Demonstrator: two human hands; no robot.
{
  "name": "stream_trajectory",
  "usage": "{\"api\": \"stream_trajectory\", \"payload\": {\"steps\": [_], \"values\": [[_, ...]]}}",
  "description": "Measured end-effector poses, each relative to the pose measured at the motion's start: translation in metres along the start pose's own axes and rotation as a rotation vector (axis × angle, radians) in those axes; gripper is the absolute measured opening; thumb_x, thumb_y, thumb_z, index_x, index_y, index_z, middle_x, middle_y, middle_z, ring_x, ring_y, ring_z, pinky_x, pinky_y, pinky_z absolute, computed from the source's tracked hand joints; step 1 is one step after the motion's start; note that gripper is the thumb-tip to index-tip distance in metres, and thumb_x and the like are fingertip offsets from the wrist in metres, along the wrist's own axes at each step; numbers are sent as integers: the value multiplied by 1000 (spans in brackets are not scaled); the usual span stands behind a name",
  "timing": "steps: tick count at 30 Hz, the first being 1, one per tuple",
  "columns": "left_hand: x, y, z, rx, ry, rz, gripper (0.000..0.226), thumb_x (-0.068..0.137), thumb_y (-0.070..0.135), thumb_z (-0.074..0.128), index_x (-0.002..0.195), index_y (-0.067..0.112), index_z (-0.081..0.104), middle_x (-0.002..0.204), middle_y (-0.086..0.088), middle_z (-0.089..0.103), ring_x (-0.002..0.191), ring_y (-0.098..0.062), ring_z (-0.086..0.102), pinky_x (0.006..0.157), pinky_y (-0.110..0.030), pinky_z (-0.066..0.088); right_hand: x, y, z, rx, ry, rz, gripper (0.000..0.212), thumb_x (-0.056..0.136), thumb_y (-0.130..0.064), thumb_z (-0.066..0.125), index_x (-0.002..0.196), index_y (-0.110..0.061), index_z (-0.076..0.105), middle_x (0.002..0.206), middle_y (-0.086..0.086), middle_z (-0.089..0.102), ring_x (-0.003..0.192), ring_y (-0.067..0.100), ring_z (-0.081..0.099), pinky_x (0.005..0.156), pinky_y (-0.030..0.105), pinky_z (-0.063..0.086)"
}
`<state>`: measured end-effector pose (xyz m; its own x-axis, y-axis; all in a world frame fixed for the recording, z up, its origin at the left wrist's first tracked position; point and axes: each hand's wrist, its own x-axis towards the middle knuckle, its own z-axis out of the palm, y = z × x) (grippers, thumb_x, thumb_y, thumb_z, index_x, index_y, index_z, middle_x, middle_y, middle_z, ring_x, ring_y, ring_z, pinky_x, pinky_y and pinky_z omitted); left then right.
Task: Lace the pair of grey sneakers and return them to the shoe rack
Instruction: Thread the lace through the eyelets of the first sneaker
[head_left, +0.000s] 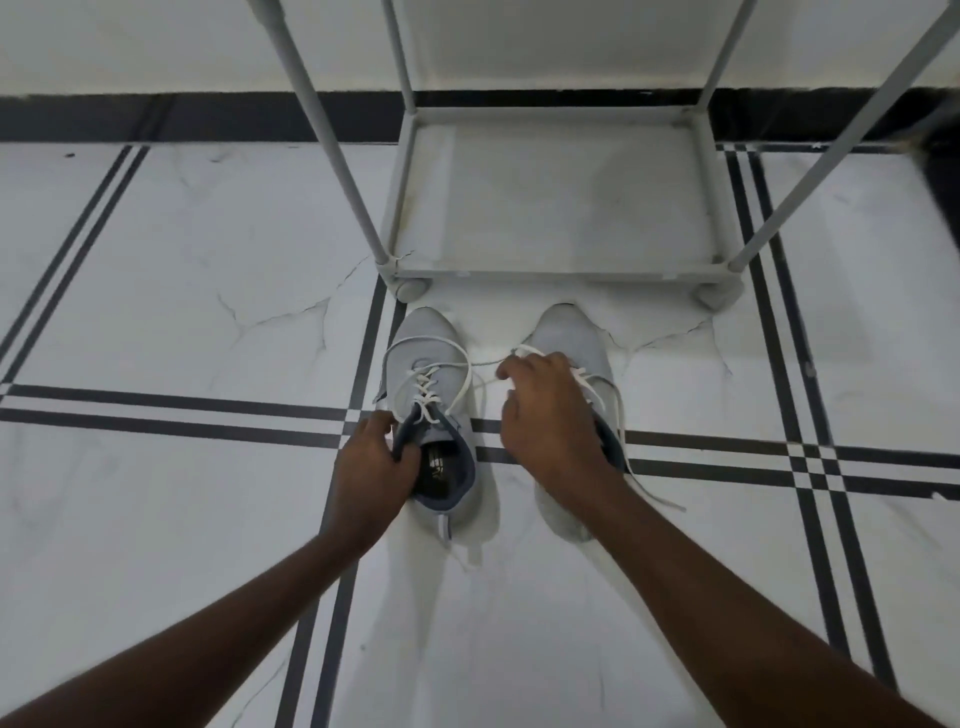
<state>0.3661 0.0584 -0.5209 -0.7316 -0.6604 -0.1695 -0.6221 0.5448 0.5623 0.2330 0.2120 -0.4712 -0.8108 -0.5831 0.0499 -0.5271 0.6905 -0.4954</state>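
Here the left hand (376, 457) pinches the soft collar of the left sneaker (434, 415), while the right hand (545, 415) pinches its thin, limp lace (462, 382), probably slippery.

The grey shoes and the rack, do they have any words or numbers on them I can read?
None can be read. The left sneaker, the right sneaker and the shoe rack show no words or numbers. Something shiny lies on the left sneaker's insole, but it is too blurred to read.
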Motion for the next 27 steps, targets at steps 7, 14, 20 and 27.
{"api": "stream_trajectory", "payload": {"steps": [7,14,20,27], "values": [[27,8,-32,381,-93,591,40,93,45,38,115,19,60,123,-3,62,128,-26,47,102,-39,36,19,-18,44,-202,-339,-253,30,76,-14,62,106,-8,60,111,15,61,111,34,48,89,40,43],[50,-25,-57,363,-241,469,49,85,60,41,102,19,63,72,-3,70,78,-26,65,70,-36,50,40,-22,22,-318,-402,-227,24,83,-27,55,85,-4,63,94,19,67,97,34,57,69,29,31],[64,-34,-107,863,-361,247,59,77,81,34,80,36,74,91,8,72,112,-21,51,97,-44,33,45,-22,13,-476,-571,-145,26,82,-35,58,73,-14,46,95,10,65,93,32,57,84,36,38],[41,-18,-67,219,-478,186,31,88,45,66,101,18,70,98,-3,75,98,-20,68,82,-31,48,30,-40,39,219,-470,2,28,78,-23,53,56,-7,48,57,8,52,58,21,48,52,29,32]]}}
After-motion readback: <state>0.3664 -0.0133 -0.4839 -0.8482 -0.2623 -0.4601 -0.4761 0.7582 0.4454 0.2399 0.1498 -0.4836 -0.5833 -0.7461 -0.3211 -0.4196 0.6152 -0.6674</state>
